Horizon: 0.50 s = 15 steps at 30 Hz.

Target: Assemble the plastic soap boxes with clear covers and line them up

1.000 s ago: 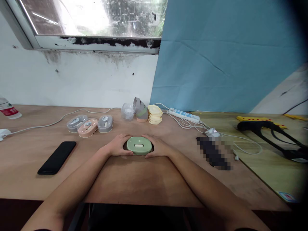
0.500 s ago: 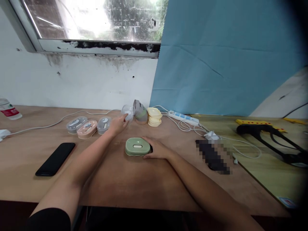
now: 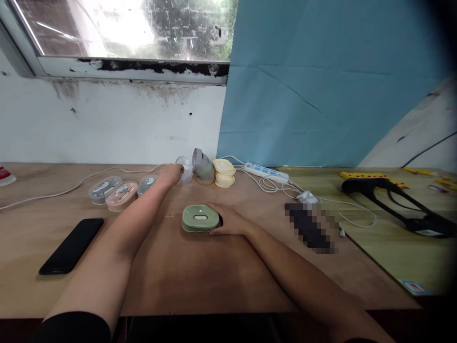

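A green oval box [image 3: 200,218] lies on the wooden table [image 3: 200,267] in front of me. My right hand [image 3: 228,220] rests against its right side, fingers curled round the edge. My left hand [image 3: 172,174] is stretched out to the back of the table, its fingers closed on a clear plastic lid [image 3: 185,167]. Right of that lid lean a stack of grey and green tray parts [image 3: 203,167] and a pile of pale yellow lids [image 3: 224,172]. My left forearm partly covers the grey box [image 3: 145,183] of a row of three.
A pink box [image 3: 121,196] and another grey box [image 3: 100,186] lie at left, with a black phone [image 3: 71,246] nearer me. A white power strip [image 3: 265,171] with cables, a blurred dark thing [image 3: 310,227] and a black-and-yellow tool [image 3: 389,192] sit at right.
My left hand left the green box, reached to the back of the table and closed on the clear lid. My right hand stayed at the green box.
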### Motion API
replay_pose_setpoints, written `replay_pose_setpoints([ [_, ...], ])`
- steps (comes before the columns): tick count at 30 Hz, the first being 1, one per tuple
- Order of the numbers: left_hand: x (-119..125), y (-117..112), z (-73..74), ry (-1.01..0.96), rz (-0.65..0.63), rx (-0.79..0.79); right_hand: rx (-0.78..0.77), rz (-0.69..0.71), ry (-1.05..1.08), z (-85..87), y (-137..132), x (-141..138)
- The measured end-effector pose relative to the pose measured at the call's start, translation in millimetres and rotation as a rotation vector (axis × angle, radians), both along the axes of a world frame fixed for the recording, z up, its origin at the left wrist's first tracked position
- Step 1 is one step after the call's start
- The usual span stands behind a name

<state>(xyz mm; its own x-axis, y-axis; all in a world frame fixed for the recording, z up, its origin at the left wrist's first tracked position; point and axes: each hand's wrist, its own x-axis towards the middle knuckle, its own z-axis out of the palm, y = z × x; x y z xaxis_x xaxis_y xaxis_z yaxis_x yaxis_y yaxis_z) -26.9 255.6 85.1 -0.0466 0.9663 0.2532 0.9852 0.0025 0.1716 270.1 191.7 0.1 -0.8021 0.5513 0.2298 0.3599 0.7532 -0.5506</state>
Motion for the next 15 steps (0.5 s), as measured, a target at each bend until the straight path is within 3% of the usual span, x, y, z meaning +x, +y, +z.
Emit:
replay_pose_setpoints([
  [10, 8, -6, 19.2, -0.276, -0.015, 0.26, -0.022, -0.003, 0.008, 6.4, -5, -2],
  [12, 10, -13, 16.1, -0.417, -0.026, 0.346, -0.02, -0.001, 0.009, 6.5, -5, -2],
  [15, 15, -28, 7.0, -0.793, -0.078, 0.484, -0.01, -0.032, -0.026, 4.8, -5, -2],
])
